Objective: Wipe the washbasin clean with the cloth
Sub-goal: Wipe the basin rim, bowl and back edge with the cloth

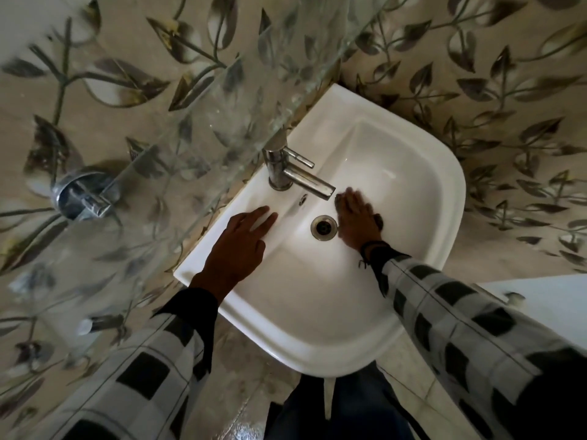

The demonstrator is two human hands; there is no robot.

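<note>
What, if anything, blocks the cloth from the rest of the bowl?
Little: the right hand presses the cloth beside the drain. Only the tap spout overhangs the bowl just ahead of it; the left hand rests on the rim, left of the drain.

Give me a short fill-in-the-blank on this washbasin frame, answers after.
1. The right hand presses the cloth inside the washbasin, beside the round ____.
2. The left hand lies flat on the rim and holds ____.
3. The tap stands beneath a ____ shelf.
Answers: drain; nothing; glass.
</note>
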